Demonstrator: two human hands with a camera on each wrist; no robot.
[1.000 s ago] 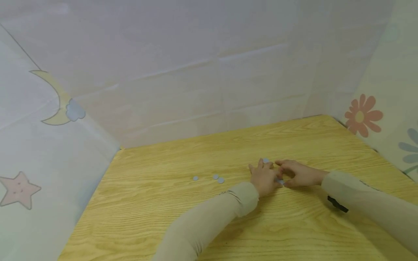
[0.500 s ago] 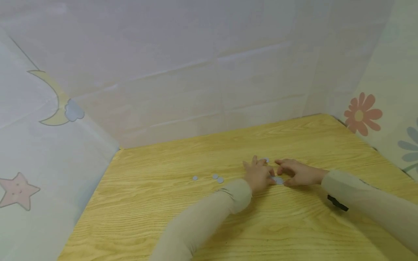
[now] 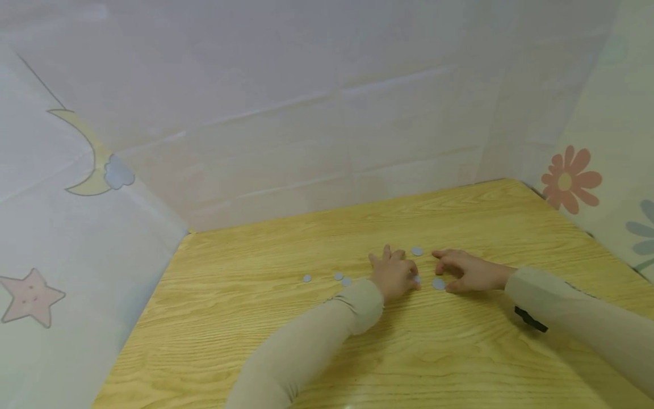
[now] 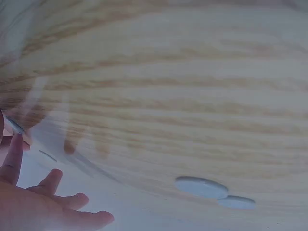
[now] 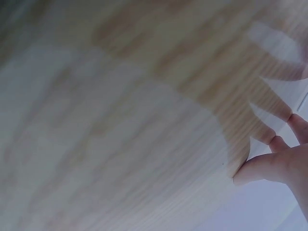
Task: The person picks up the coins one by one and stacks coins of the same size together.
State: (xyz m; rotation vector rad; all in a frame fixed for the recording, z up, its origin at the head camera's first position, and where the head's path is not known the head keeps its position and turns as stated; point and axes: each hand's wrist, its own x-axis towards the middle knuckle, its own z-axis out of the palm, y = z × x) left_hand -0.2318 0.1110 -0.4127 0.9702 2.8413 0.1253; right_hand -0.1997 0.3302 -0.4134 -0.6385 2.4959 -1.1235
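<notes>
My left hand point(image 3: 392, 277) pinches a flat pale grey disc point(image 3: 416, 280) between thumb and index finger, low over the wooden tabletop, while the other fingers spread outward. The left wrist view shows this disc point(image 4: 14, 125) tilted edge-on at the fingertips. To the right, my right hand point(image 3: 471, 271) rests on the tabletop with thumb and index finger apart. Beside its thumb lies another grey disc point(image 3: 438, 283). Farther back, a third disc point(image 3: 417, 251) lies between the hands. The right wrist view has only the edge of the right hand point(image 5: 288, 166).
On the wooden table point(image 3: 230, 341), left of the hands, lie a single small disc point(image 3: 307, 278) and two close together, the nearer disc point(image 3: 347, 282) partly beside the left sleeve. A pale wall sheet point(image 3: 317, 130) rises behind the table's far edge. A black strap point(image 3: 530, 319) hangs under the right sleeve.
My left hand has moved left, away from the right hand, with a disc at its fingertips. Another disc now lies uncovered by the right thumb. The right hand has stayed nearly still.
</notes>
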